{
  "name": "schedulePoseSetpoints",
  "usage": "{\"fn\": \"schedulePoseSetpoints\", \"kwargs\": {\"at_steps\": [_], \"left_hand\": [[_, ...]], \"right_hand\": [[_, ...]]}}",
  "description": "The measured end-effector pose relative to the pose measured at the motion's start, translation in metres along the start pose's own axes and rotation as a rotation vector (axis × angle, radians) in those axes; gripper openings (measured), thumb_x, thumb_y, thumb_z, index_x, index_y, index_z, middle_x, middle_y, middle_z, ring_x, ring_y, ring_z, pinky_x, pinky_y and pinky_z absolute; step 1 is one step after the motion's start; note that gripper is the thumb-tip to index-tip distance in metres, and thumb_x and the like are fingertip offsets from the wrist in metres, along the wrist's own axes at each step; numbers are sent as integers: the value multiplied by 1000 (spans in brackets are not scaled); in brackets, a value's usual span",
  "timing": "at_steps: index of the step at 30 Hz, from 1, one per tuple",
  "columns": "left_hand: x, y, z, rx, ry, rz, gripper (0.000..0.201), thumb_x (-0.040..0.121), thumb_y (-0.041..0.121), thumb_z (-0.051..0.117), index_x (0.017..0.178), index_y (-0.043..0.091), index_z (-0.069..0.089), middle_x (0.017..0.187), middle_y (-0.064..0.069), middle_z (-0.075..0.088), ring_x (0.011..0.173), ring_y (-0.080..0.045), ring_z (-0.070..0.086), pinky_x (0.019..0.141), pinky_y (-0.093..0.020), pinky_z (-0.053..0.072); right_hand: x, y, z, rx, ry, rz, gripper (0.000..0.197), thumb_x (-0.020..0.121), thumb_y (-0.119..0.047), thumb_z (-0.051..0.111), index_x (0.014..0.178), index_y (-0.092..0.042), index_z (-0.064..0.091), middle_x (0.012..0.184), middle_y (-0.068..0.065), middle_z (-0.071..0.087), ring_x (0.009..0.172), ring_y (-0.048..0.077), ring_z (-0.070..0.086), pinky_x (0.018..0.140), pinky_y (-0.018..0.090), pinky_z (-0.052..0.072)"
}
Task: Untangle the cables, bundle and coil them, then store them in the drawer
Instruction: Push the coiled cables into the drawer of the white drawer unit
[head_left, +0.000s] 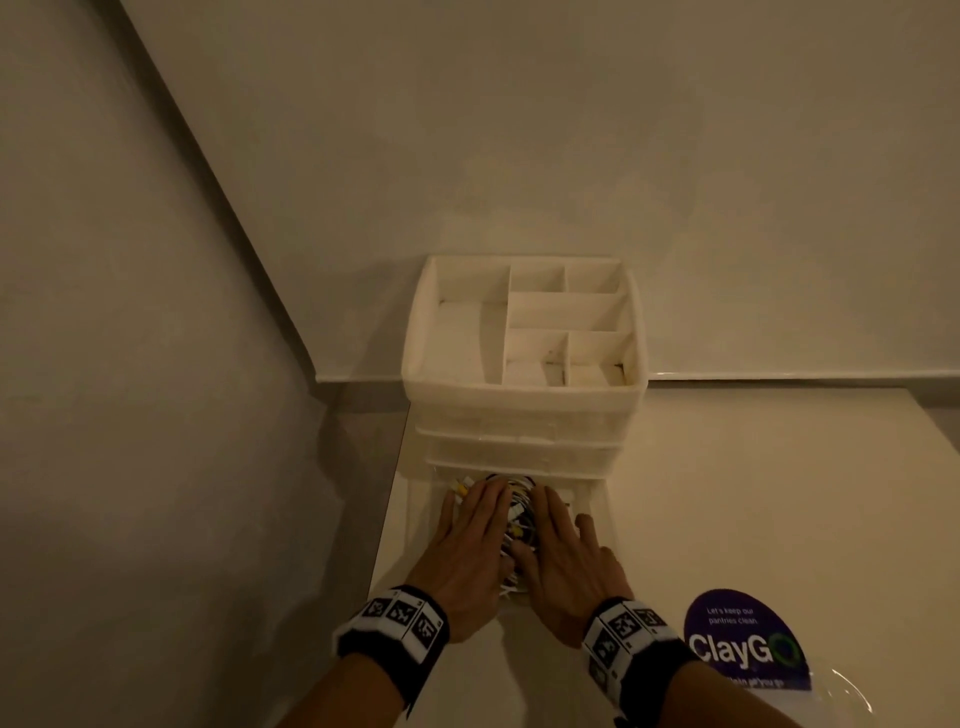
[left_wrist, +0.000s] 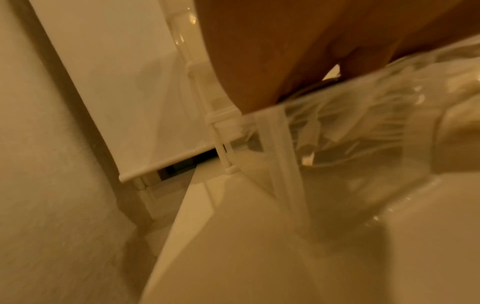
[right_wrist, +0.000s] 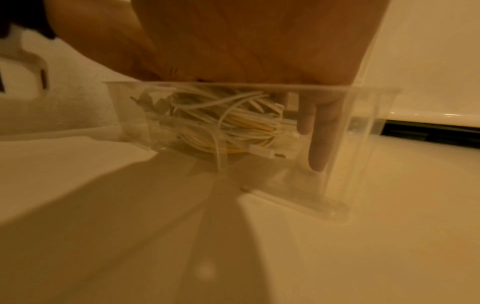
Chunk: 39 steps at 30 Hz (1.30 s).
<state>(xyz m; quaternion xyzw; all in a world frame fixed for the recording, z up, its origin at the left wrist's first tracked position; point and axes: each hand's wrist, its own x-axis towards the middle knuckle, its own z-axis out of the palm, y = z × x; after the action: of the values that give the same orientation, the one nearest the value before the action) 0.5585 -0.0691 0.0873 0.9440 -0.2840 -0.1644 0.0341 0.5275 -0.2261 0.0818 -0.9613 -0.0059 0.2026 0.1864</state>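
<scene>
Both hands lie flat, fingers straight, on top of the coiled cables (head_left: 519, 512), which sit inside the pulled-out bottom drawer (head_left: 592, 499) of the small white organiser (head_left: 524, 410) on the counter (head_left: 753, 493). The left hand (head_left: 470, 540) covers the left part of the bundle and the right hand (head_left: 563, 551) the right part; neither grips anything, they press down.

The main risk, as I judge it, is spring-back: the coils look loosely bound, and once the pressure comes off, loops or a plug may rise above the drawer rim and jam against the tier above when the drawer is pushed in. A finger could also be caught at the front edge. The clear drawer is light (it may skid on the smooth counter), so a hard push could shift the whole unit.

The head view shows the layout, with the divided tray on top and the two upper drawers closed, but hides the bundle under the hands. The right wrist view looks through the transparent wall and shows white and yellow strands, a plug low at the front, and a fingertip (right_wrist: 318, 162) reaching down beside the coil toward the drawer floor. The left wrist view is blurred; it shows the drawer's left edge and the frame.
</scene>
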Motion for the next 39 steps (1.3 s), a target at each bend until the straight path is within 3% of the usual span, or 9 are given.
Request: {"fn": "schedulePoseSetpoints", "kwargs": {"at_steps": [5,9,13,16,21,27,30,33,39], "left_hand": [[2,1,14,19,132,15,72,92,43,5,150,7,-16,158,-7,-26,143,-19,-30,117,-45,-13],[11,11,17,-24,188,-61,73,90,39,12,152,9,-10,161,-8,-16,147,-25,-19,118,-48,-9],[15,19,20,-131,300,-95,74,85,38,17,154,11,9,163,-4,5,149,-21,-3,118,-49,-6],[21,14,22,-375,492,-100,61,93,35,13,148,17,31,155,0,29,143,-14,19,121,-40,6],[29,8,23,-607,729,-156,33,99,25,48,129,15,58,132,-2,45,123,-12,37,106,-26,34],[30,3,12,-444,785,-368,24,85,26,70,102,12,61,120,-6,49,111,-28,49,89,-45,47],[30,5,6,-377,722,-594,63,73,51,75,116,12,49,129,-10,49,117,-33,45,93,-53,38],[37,-8,2,-911,680,-670,104,67,41,85,145,11,24,149,-8,33,136,-28,34,110,-42,31],[53,-35,4,-1270,506,-584,94,69,16,87,139,21,25,135,-3,48,121,-25,52,103,-46,46]], "right_hand": [[-26,14,3,13,145,-79,62,102,-43,18,154,-19,-6,162,-2,-6,149,23,1,120,35,8],[-34,37,8,190,603,-34,42,98,-28,40,136,-13,50,136,12,51,119,31,49,99,40,44],[-6,55,-3,713,527,233,67,89,-7,60,147,-9,25,145,13,30,120,36,49,99,43,46],[13,58,-17,789,411,190,83,87,-4,60,152,-18,10,154,6,20,130,36,44,107,51,40],[26,57,-27,791,403,214,70,93,2,47,152,-16,15,157,6,22,142,25,28,116,44,29],[28,53,-24,802,433,183,66,91,6,40,149,-22,27,155,0,30,141,20,31,115,42,31],[30,54,-21,848,442,208,66,91,4,40,148,-26,29,153,-2,34,135,25,40,112,42,35],[31,52,-23,1019,403,218,56,95,-8,47,145,-28,33,142,-6,38,134,21,39,109,35,33],[44,46,-18,1035,456,161,77,71,-62,64,137,-30,38,131,-4,39,125,19,45,105,48,43]]}}
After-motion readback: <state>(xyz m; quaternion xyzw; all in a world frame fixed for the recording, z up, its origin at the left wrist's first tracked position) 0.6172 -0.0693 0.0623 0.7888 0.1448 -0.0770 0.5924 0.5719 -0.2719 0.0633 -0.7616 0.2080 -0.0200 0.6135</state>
